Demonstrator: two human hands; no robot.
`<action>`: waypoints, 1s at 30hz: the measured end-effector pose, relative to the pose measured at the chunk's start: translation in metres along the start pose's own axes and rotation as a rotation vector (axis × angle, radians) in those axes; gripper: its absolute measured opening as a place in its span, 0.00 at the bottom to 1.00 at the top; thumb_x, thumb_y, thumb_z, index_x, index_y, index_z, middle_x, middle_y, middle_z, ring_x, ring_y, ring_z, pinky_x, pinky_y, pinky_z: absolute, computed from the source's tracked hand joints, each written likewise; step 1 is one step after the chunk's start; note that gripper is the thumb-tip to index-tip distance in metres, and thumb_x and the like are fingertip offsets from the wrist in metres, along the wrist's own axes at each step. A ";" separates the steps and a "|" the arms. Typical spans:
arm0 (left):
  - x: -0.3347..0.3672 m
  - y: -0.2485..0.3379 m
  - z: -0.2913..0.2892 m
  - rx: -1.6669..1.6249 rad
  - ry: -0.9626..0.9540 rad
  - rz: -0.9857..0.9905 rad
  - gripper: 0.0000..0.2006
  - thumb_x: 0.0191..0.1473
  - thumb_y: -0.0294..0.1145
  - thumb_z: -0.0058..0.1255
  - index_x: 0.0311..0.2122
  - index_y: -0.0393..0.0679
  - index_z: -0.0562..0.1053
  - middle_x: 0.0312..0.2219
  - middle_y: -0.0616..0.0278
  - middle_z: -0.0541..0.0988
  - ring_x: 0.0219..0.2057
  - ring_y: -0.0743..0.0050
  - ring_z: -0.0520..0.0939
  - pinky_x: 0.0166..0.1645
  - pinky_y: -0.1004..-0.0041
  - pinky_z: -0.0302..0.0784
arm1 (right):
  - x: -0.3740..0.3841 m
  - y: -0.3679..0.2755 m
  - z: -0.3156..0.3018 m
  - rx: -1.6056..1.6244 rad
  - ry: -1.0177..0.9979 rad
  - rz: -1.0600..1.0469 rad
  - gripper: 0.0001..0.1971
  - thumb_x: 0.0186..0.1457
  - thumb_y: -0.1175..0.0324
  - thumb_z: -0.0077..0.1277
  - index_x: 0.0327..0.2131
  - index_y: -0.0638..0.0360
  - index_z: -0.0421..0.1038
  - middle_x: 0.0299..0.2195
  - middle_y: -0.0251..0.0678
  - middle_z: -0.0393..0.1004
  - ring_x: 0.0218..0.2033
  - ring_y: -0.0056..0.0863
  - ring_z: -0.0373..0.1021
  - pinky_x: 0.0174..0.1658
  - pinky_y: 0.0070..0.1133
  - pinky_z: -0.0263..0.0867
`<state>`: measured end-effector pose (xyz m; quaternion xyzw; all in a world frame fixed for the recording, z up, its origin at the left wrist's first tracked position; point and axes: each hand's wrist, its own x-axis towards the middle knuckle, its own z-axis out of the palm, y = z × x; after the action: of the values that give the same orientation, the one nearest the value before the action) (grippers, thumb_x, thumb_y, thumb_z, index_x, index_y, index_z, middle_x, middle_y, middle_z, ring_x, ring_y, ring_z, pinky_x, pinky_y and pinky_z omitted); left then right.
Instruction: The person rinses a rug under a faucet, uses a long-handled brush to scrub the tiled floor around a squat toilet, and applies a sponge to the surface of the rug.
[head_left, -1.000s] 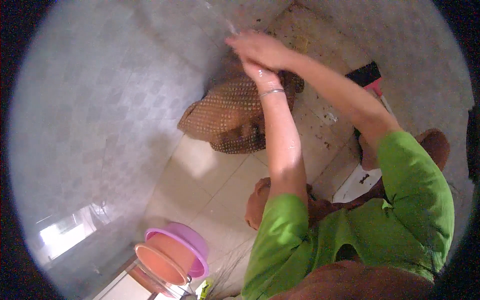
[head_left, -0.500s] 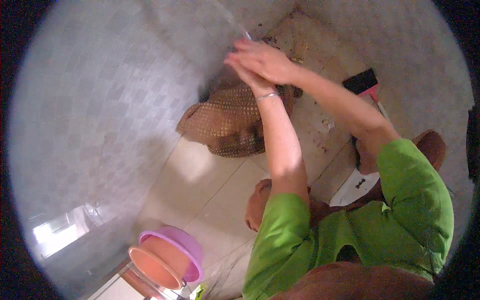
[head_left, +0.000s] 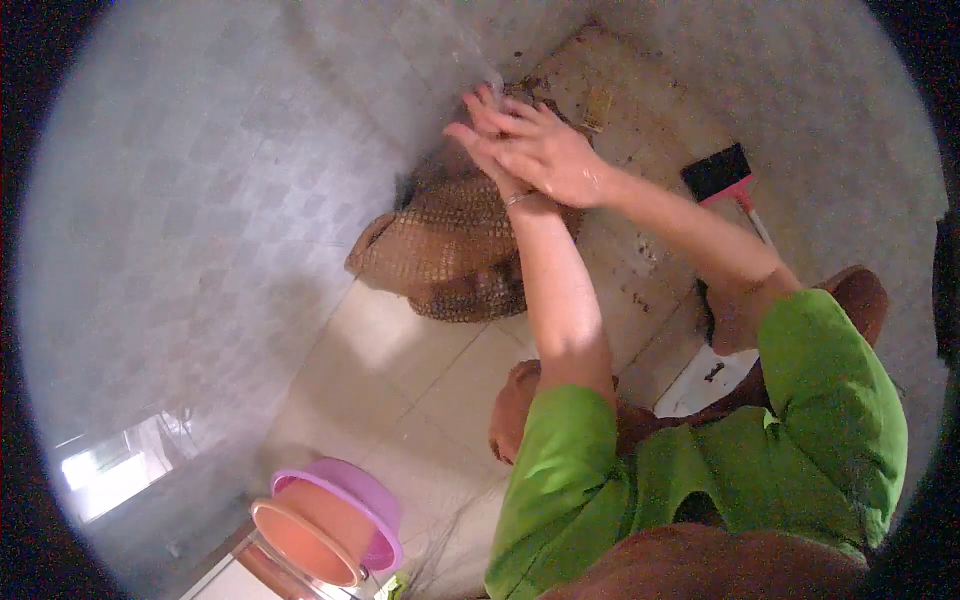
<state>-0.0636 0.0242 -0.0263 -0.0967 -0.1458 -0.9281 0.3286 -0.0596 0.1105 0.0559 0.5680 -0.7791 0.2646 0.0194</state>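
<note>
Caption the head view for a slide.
Right hand laid over left hand above a brown patterned cloth; purple basin and orange basin lower left.

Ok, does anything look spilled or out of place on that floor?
Yes: dark debris lies scattered on the pale floor tiles, right of the crumpled brown patterned cloth. The bits stand out against the plain tiles; what they are, I can't tell.

Brown cloth (head_left: 440,240) obstructs below the hands (head_left: 545,160), with open floor (head_left: 425,385) toward the purple basin (head_left: 384,505).
</note>
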 end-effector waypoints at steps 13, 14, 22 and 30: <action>0.011 -0.013 -0.044 -0.457 -0.422 0.193 0.31 0.49 0.55 0.21 0.49 0.38 0.51 0.48 0.59 0.56 0.49 0.67 0.56 0.51 0.71 0.49 | 0.015 0.001 0.020 0.044 0.018 -0.021 0.19 0.48 0.54 0.29 0.44 0.42 0.58 0.49 0.36 0.50 0.51 0.40 0.46 0.49 0.42 0.43; 0.013 -0.015 -0.029 -0.327 -0.299 0.161 0.31 0.49 0.55 0.21 0.49 0.38 0.51 0.48 0.59 0.55 0.49 0.68 0.56 0.51 0.71 0.49 | 0.001 -0.006 0.014 -0.064 -0.027 0.027 0.19 0.48 0.54 0.30 0.44 0.42 0.58 0.49 0.36 0.51 0.51 0.39 0.46 0.49 0.42 0.42; -0.004 -0.004 0.044 0.355 0.229 -0.088 0.27 0.49 0.41 0.35 0.51 0.38 0.46 0.49 0.59 0.55 0.49 0.69 0.56 0.51 0.71 0.49 | 0.077 0.071 0.017 0.112 0.000 0.410 0.24 0.49 0.53 0.29 0.47 0.55 0.54 0.49 0.41 0.50 0.49 0.39 0.50 0.50 0.27 0.46; -0.003 0.039 0.032 0.411 0.231 -0.091 0.25 0.36 0.19 0.36 0.46 0.34 0.55 0.41 0.55 0.63 0.43 0.64 0.64 0.47 0.71 0.59 | 0.054 0.072 0.013 0.308 -0.201 0.253 0.39 0.30 0.43 0.49 0.43 0.64 0.58 0.45 0.45 0.57 0.45 0.38 0.56 0.47 0.26 0.50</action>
<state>-0.0333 0.0080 0.0111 0.0857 -0.2971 -0.8977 0.3138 -0.1397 0.0735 0.0345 0.4854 -0.7926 0.3229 -0.1785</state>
